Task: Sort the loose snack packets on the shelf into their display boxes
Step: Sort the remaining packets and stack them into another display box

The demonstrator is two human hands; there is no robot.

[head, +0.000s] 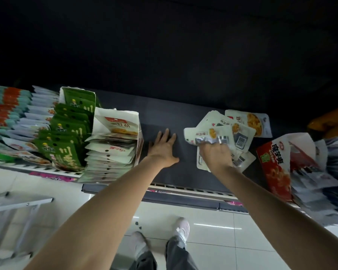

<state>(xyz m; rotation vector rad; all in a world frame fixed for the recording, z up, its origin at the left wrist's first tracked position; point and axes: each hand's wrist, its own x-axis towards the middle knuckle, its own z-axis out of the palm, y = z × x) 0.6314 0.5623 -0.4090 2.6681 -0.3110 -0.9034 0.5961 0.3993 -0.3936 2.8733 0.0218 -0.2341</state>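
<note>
Left hand (163, 148) flat — right hand (216, 154) gripping packets (211, 133).

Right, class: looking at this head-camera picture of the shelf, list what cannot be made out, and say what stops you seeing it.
1. Back of the shelf: lost in darkness.
2. Loose white packets: lowest ones covered by the right hand and upper packets.
3. Goods right of the red box: motion-blurred, cut by the frame edge.
4. White display box: small print unreadable.
5. Left hand: palm side hidden.

We count two hands, left hand (163, 149), right hand (216, 155), three display boxes, white box (139, 131), green box (78, 94), red box (275, 162), about six loose white packets (240, 133) right of centre.
</note>
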